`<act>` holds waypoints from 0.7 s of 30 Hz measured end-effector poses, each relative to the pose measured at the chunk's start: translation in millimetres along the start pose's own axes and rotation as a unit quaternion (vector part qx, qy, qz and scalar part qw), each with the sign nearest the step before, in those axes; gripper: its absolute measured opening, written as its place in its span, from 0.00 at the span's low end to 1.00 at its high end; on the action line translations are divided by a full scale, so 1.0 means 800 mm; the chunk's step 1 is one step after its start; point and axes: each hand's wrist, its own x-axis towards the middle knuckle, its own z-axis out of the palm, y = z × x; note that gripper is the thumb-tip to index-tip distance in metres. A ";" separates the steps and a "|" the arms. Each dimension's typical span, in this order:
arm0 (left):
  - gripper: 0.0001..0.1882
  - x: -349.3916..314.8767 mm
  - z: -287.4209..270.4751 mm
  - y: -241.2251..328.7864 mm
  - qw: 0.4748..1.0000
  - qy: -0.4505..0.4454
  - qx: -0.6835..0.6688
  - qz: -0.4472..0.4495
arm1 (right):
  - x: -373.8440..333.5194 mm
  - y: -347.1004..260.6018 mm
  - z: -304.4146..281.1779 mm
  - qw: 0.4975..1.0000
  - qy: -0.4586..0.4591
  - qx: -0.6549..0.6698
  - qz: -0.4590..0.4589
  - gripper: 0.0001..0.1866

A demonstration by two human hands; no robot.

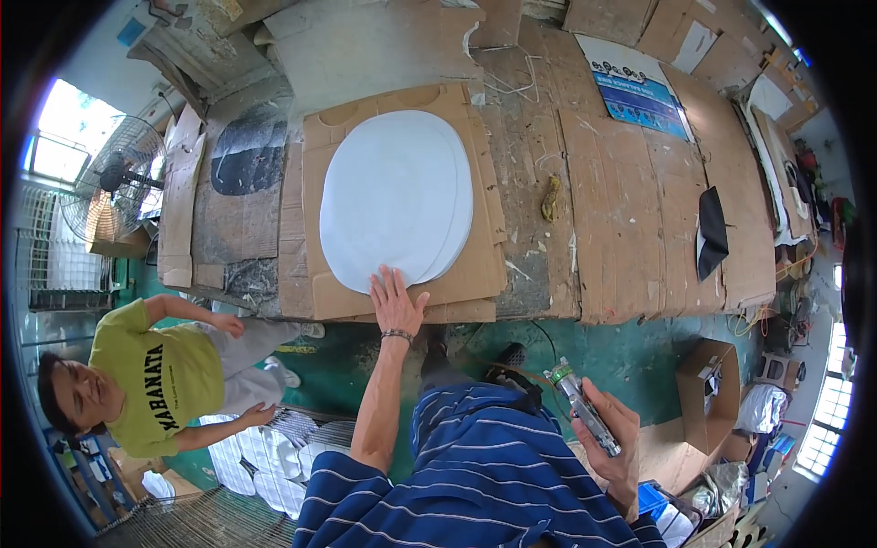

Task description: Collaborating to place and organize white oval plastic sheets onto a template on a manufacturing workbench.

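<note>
A stack of white oval sheets (393, 196) lies on a flat piece of brown cardboard (484, 274) on the workbench, edges slightly offset at the right. My left hand (398, 301) reaches forward with fingers spread, fingertips resting on the near edge of the top sheet. Off the bench, at my right side, my right hand (614, 429) is closed around a silver spray gun (585, 411) with a green ring at its front end. That front end points up and to the left, away from the sheets' surface.
Cardboard covers the bench (621, 247), which carries a black folded piece (711, 235) and a blue printed sheet (639, 100). At left stands a person in a yellow-green shirt (164, 374), near a wire fan (114, 173). An open carton (708, 393) sits at right; white bundles (265, 457) lie behind.
</note>
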 end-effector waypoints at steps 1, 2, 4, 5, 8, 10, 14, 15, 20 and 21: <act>0.50 0.001 -0.004 0.006 1.000 0.001 -0.001 0.001 | 0.001 0.001 0.001 1.000 -0.001 0.001 0.000 0.30; 0.50 0.001 -0.006 0.015 0.999 0.015 0.008 0.031 | 0.002 0.001 0.001 1.000 0.001 0.000 -0.001 0.30; 0.49 0.001 -0.011 0.034 0.998 0.029 0.018 0.058 | 0.006 0.000 0.001 1.000 -0.018 0.011 -0.001 0.38; 0.49 0.005 -0.010 0.047 0.995 0.020 0.010 0.101 | 0.006 -0.002 0.002 1.000 -0.019 0.011 -0.002 0.38; 0.50 0.009 -0.006 0.085 0.987 0.006 -0.017 0.158 | 0.010 -0.002 0.001 0.999 -0.026 0.005 -0.021 0.39; 0.51 0.011 0.005 0.098 0.985 -0.015 -0.048 0.166 | 0.008 -0.001 0.002 0.999 -0.020 0.002 -0.034 0.39; 0.51 0.006 0.019 0.112 0.984 -0.059 -0.089 0.143 | 0.003 -0.002 -0.002 1.000 -0.020 0.013 -0.021 0.39; 0.51 0.006 0.020 0.115 0.984 -0.057 -0.088 0.143 | 0.001 -0.001 -0.003 1.000 -0.019 0.012 -0.017 0.39; 0.49 0.006 0.021 0.120 0.985 -0.072 -0.078 0.133 | -0.006 0.006 -0.011 0.999 -0.021 0.023 -0.009 0.30; 0.49 0.005 0.020 0.122 0.986 -0.070 -0.076 0.130 | -0.009 0.009 -0.014 1.000 -0.019 0.023 -0.007 0.30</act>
